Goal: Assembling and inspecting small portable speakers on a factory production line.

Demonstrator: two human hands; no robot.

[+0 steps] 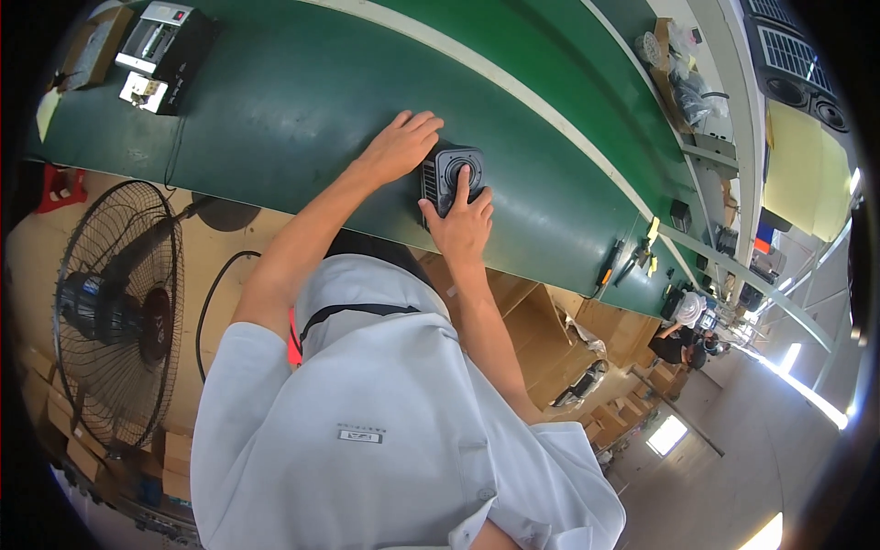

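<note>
A small black box-shaped speaker (pixel 444 181) with a round cone in its upper face sits on the green work surface (pixel 302 101) near its front edge. My right hand (pixel 460 227) is closed on it from the near side. Its index finger is stretched onto the round cone, the thumb lies along the left side, and the other fingers bend by the right side. Against the far left corner of the speaker is my left hand (pixel 400 147), its fingers loosely bent and slightly apart. The left thumb is hidden, and contact with the box is hard to make out.
A black-and-silver machine (pixel 156 57) stands at the far left. Hand tools (pixel 620 264) lie to the right. A raised pale rail (pixel 513 78) runs along the bench. Below the front edge are a floor fan (pixel 119 312) and an opened cardboard box (pixel 522 335). Another person (pixel 678 348) is far right.
</note>
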